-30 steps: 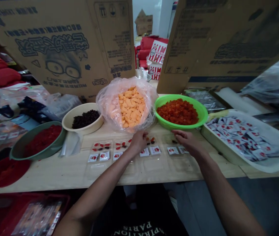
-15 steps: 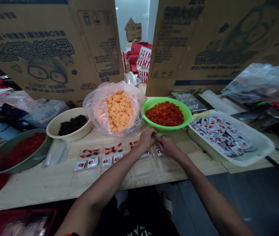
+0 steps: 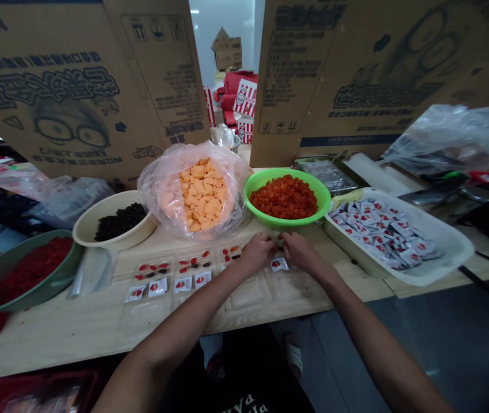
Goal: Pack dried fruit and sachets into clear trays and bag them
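My left hand [image 3: 256,252] and my right hand [image 3: 297,251] meet fingertip to fingertip over a clear plastic compartment tray [image 3: 248,295] on the wooden table, just in front of the green bowl of red-orange diced fruit [image 3: 286,196]. Both hands have fingers curled in a pinch; what they hold is too small to name. A small white and red sachet [image 3: 279,264] lies under my right hand. More sachets [image 3: 158,285] and small red and dark pieces [image 3: 154,268] fill tray compartments to the left.
A plastic bag of orange slices [image 3: 199,194] stands behind the tray. A cream bowl of dark dried fruit [image 3: 117,221] and a grey-green bowl of red pieces [image 3: 29,269] are left. A white tray of sachets [image 3: 393,232] sits right. Cardboard boxes [image 3: 81,86] wall the back.
My hands came together from apart and now pinch at the same spot in front of the green bowl. The view shifted slightly to the right.
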A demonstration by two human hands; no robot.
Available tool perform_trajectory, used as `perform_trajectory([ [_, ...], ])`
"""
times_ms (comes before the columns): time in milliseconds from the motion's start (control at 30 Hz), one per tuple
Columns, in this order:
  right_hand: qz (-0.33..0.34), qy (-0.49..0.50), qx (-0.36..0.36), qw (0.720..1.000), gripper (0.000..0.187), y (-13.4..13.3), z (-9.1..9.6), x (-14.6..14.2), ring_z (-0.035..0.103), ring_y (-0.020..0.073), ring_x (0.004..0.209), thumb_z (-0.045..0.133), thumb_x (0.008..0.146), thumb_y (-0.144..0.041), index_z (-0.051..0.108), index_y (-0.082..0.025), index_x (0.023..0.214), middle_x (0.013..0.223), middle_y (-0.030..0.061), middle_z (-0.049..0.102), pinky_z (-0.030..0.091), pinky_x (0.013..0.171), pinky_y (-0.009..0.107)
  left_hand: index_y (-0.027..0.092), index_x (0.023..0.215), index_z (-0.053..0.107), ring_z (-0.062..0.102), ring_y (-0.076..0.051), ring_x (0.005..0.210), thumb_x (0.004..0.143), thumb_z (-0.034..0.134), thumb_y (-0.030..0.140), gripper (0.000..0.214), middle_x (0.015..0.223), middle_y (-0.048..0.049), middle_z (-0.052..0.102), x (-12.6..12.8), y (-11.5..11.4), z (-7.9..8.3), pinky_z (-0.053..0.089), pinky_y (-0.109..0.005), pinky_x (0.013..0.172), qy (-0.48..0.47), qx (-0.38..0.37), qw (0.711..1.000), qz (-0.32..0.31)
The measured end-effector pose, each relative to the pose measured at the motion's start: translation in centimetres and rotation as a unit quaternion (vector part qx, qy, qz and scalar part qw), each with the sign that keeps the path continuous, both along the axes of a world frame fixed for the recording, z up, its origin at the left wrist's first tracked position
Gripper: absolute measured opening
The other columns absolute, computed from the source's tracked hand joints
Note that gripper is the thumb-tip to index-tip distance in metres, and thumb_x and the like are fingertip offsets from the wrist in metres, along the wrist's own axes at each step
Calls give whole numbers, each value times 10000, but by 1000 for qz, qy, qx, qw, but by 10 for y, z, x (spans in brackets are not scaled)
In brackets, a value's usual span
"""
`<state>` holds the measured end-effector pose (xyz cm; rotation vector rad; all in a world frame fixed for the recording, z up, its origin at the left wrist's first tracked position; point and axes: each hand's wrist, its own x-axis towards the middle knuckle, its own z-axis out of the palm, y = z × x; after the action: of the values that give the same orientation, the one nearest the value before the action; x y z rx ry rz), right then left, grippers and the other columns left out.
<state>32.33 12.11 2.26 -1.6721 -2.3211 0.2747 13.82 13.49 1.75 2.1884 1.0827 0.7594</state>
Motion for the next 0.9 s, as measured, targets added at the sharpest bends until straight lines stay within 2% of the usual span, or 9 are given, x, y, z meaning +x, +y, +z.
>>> perform_trajectory([
  [67,2,-9,2,1000,378,-2,1,-2,617,226,887,449,867,-47,653,-90,1182,1000,168,683,430,786,285,188,730,749,592,-243,893,758,638,106,141,873,-99,656,-1,-6,1,480,-355,940,9,-7,1000,-18],
  [133,-11,-1,19,1000,389,-6,10,4,626,239,915,448,859,-41,664,-96,1179,1032,175,687,448,812,299,185,801,763,599,-242,915,765,616,87,181,915,-107,668,-6,-9,3,479,-343,938,2,-11,1000,-16],
  [267,-56,42,67,995,349,0,51,25,665,237,950,462,877,-80,712,-163,1106,1068,124,731,483,858,309,162,992,757,626,-236,941,811,506,39,333,1002,-118,693,-30,-8,11,488,-333,884,-32,8,997,67],
  [367,-104,6,49,993,367,36,81,31,670,234,1044,449,917,-110,691,-159,1189,1165,117,723,478,916,312,159,1004,752,647,-231,906,806,496,47,342,972,-97,723,-60,-3,17,493,-331,864,-34,9,983,179],
  [467,-133,-81,-49,986,379,86,91,23,663,278,1084,570,882,-165,670,-88,1239,1226,199,688,484,904,331,159,965,755,660,-225,879,806,506,76,307,942,-79,745,-90,-2,24,492,-314,839,3,2,971,241],
  [533,-143,-110,-96,979,458,115,88,12,681,314,1018,696,795,-211,675,-38,1218,1188,259,685,504,831,348,165,920,757,663,-213,855,810,512,86,280,906,-64,750,-105,-4,29,481,-291,810,48,2,971,235],
  [633,-151,-125,-114,974,518,138,78,-5,689,310,978,754,709,-201,684,-33,1194,1133,254,702,503,776,325,177,843,747,652,-193,816,828,529,105,230,847,-41,744,-112,-7,36,464,-268,772,136,7,974,181],
  [767,-154,-123,-112,974,422,137,75,-10,679,296,1008,702,742,-184,709,-57,1144,1134,223,708,487,755,292,162,808,737,650,-192,819,875,543,142,206,853,-65,734,-102,-7,38,463,-265,755,227,8,970,87],
  [900,-161,-95,-137,973,350,125,80,-1,685,244,861,702,692,-148,745,-102,1036,990,142,744,464,680,263,167,831,741,658,-196,855,881,580,163,169,894,-78,732,-93,-4,33,473,-267,779,236,10,970,58],
])
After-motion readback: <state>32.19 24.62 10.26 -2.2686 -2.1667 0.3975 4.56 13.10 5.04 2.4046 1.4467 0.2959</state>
